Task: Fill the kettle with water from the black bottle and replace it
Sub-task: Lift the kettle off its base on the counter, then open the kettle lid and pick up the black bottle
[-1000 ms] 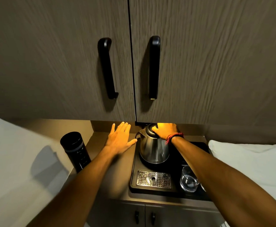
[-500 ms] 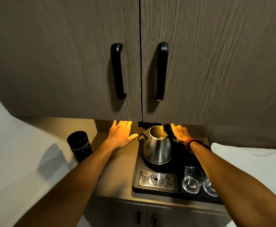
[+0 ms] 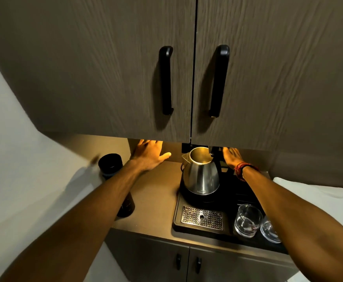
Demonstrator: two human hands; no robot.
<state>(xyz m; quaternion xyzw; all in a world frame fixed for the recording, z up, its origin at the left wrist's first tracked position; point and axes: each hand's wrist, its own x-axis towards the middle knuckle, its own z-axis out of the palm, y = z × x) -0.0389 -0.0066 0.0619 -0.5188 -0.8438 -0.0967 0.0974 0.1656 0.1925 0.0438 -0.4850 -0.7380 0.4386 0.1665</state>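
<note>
Dim cupboard doors (image 3: 125, 78) fill the upper view, and below them a narrow brown worktop (image 3: 156, 190) is lit from under the cupboard. Take the kettle (image 3: 201, 176) as the landmark: it stands upright on its base at the back of a black tray (image 3: 229, 231), its lid up so the empty steel inside shows. In front of the kettle on the tray lies a perforated drip grille (image 3: 202, 217); to the front right of it stand two glasses (image 3: 248, 220).

Well to the left of the kettle, at the worktop's left edge, stands the bottle (image 3: 113, 169), upright, long axis vertical, partly hidden behind the left forearm; whether it is capped I cannot tell from this angle.

The left hand (image 3: 149, 154) hovers palm down between bottle and kettle, fingers (image 3: 146, 142) spread and holding nothing. The right hand (image 3: 232, 157) is just right of the kettle, behind its handle, fingers loosely open and partly hidden by the cupboard edge; it seems to grip nothing.

The left hand is the nearer to the bottle, which lies to its left and toward the person. Likely next, that hand draws back and leftward and closes round the bottle's side.
</note>
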